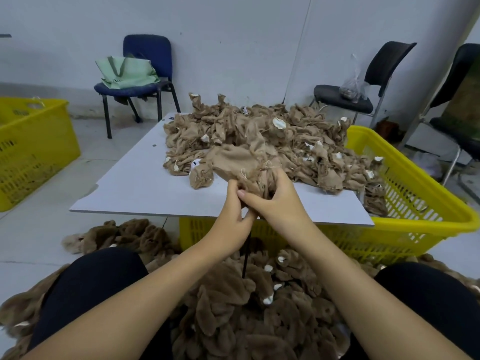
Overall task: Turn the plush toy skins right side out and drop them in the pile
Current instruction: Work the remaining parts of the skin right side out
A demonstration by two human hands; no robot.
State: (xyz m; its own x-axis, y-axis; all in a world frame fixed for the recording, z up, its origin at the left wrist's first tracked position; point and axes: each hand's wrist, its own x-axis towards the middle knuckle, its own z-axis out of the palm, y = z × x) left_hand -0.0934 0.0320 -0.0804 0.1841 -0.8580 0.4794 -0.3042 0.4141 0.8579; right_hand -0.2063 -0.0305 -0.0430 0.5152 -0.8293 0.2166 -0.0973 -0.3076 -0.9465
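An inside-out tan plush skin (233,165) lies at the front of the white board (135,183). My left hand (233,224) and my right hand (275,201) both grip its near end, fingers curled into the fabric opening. A thin black rod (245,255) hangs down from between my hands. Behind the skin a heap of inside-out tan skins (259,133) covers the board's far right. On the floor between my knees lies a pile of furry brown skins turned right side out (246,307).
The board rests on a yellow crate (415,203) that sticks out to the right. Another yellow crate (31,146) stands at the left. A blue chair with a green bag (135,74) and two black chairs (363,87) line the wall.
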